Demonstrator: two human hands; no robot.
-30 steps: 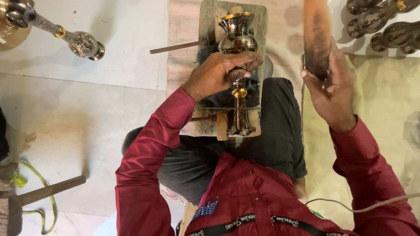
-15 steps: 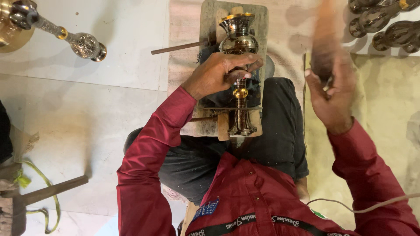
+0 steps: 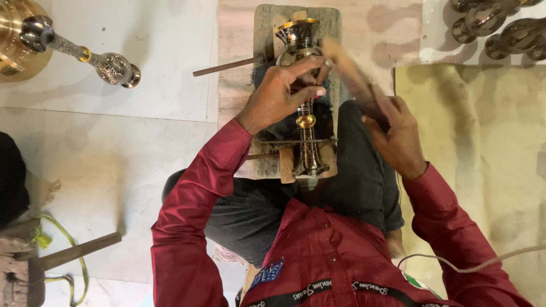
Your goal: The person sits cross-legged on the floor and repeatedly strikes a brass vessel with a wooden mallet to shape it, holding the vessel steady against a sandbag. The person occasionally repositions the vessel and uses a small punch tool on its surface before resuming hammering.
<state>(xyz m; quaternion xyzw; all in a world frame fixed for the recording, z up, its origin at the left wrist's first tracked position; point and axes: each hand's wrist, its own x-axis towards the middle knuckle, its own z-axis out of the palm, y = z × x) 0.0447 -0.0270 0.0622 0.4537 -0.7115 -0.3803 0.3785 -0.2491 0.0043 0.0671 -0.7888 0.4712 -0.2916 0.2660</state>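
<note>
On wooden board (image 3: 267,34) — hands-steadied brass stem (image 3: 305,122)

Both arms wear red sleeves and reach away from the body. The left hand (image 3: 278,94) is bent at the wrist, its fingers (image 3: 310,67) curled and pinched together. The right hand (image 3: 395,133) is closed in a fist, knuckles up.

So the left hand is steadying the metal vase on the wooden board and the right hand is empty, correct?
Not quite. The head view shows the left hand steadying the metal vase on the wooden board, but the right hand is not empty: it grips a wooden stick, blurred, angled toward the vase.
</note>
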